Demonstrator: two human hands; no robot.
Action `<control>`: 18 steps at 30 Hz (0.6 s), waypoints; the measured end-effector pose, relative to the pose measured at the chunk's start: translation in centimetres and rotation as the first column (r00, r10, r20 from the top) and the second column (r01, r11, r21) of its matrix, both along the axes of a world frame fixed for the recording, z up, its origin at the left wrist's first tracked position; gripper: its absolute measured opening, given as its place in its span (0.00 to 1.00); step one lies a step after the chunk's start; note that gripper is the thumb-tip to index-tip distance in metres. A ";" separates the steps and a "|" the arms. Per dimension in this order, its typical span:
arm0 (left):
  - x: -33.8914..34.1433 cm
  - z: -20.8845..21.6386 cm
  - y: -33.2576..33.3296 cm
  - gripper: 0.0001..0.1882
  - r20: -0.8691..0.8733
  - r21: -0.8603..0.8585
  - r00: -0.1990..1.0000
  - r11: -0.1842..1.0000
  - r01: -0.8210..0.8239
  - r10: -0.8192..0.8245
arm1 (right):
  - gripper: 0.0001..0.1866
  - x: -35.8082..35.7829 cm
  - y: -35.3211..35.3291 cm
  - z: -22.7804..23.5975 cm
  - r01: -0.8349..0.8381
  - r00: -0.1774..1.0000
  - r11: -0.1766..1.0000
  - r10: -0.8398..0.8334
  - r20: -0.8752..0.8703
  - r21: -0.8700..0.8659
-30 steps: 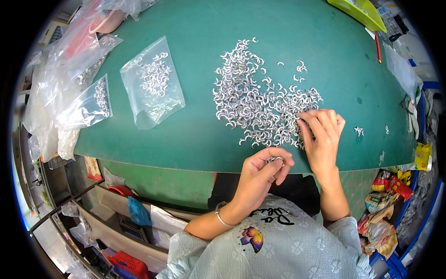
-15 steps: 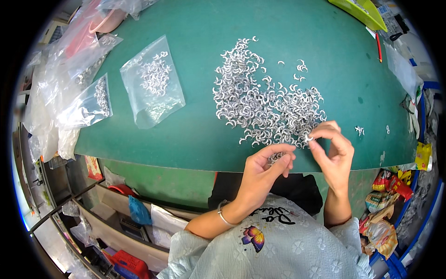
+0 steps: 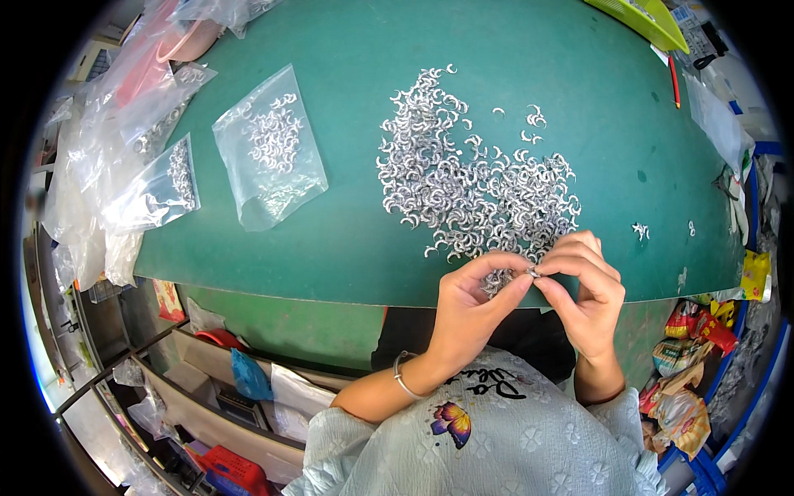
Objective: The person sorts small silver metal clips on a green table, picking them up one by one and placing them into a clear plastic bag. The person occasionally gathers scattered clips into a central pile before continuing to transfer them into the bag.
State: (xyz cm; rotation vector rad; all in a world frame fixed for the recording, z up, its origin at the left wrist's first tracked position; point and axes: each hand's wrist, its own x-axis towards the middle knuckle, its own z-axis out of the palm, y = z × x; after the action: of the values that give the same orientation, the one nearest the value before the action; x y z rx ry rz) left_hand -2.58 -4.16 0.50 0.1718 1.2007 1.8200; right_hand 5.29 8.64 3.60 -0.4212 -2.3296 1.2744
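Note:
A broad heap of small silvery crescent-shaped metal pieces (image 3: 451, 186) lies on the green table (image 3: 356, 248). At its near edge my left hand (image 3: 478, 302) is curled round several such pieces (image 3: 496, 283), with thumb and forefinger pinched. My right hand (image 3: 583, 289) pinches one small crescent piece (image 3: 533, 271) between thumb and forefinger. The fingertips of both hands meet at that piece. Which hand bears it cannot be made out, as the fingertips cover most of it.
Left of the heap lies a clear plastic bag (image 3: 269, 149) holding similar pieces. More plastic bags (image 3: 149, 182) and a pink bowl (image 3: 190, 41) crowd the left edge. A lime-green basket (image 3: 649, 25) and red pen (image 3: 675, 83) are far right. Few small pieces (image 3: 640, 231) lie apart at right.
My right hand has moved left and slightly nearer from the heap's edge, carrying a crescent piece. Its fingertips now meet those of my left hand, whose thumb and forefinger have closed there.

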 end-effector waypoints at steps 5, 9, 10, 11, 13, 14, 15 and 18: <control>0.0 0.2 0.0 0.07 -0.133 0.022 0.990 0.999 -0.036 0.038 | 0.10 0.1 -0.3 0.6 0.021 1.000 0.984 -0.022 0.005 0.177; -0.1 0.0 0.1 0.08 -0.186 0.077 0.981 0.996 -0.043 0.057 | 0.09 0.1 -0.5 1.0 0.031 0.999 0.962 -0.033 0.002 0.272; -0.1 0.0 0.0 0.08 -0.196 0.064 0.980 0.998 -0.030 0.042 | 0.09 0.1 -0.5 1.1 0.030 1.000 0.958 -0.031 0.002 0.287; -0.2 0.1 -0.1 0.08 -0.205 0.051 0.978 0.999 -0.017 0.027 | 0.09 0.1 -0.5 1.1 0.031 0.999 0.956 -0.033 0.001 0.292; -0.2 0.2 -0.1 0.08 -0.224 0.044 0.975 0.999 -0.009 0.019 | 0.09 0.2 -0.5 1.2 0.035 0.999 0.952 -0.036 -0.001 0.304; -0.1 0.2 0.0 0.08 -0.233 0.050 0.972 0.999 -0.015 0.026 | 0.09 0.2 -0.6 1.3 0.037 0.999 0.953 -0.038 -0.001 0.301; -0.1 0.2 0.0 0.08 -0.243 0.056 0.969 0.998 -0.021 0.034 | 0.09 0.2 -0.6 1.3 0.039 0.999 0.954 -0.040 -0.001 0.298; 0.0 0.3 0.0 0.07 -0.253 0.049 0.967 0.998 -0.025 0.036 | 0.10 0.2 -0.7 1.4 0.047 0.999 0.941 -0.050 -0.001 0.334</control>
State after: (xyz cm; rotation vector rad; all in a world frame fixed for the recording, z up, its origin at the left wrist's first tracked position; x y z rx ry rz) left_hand -2.55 -4.20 0.78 0.4256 1.3439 1.8951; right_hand 5.50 7.89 5.01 -0.3661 -2.4635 0.8311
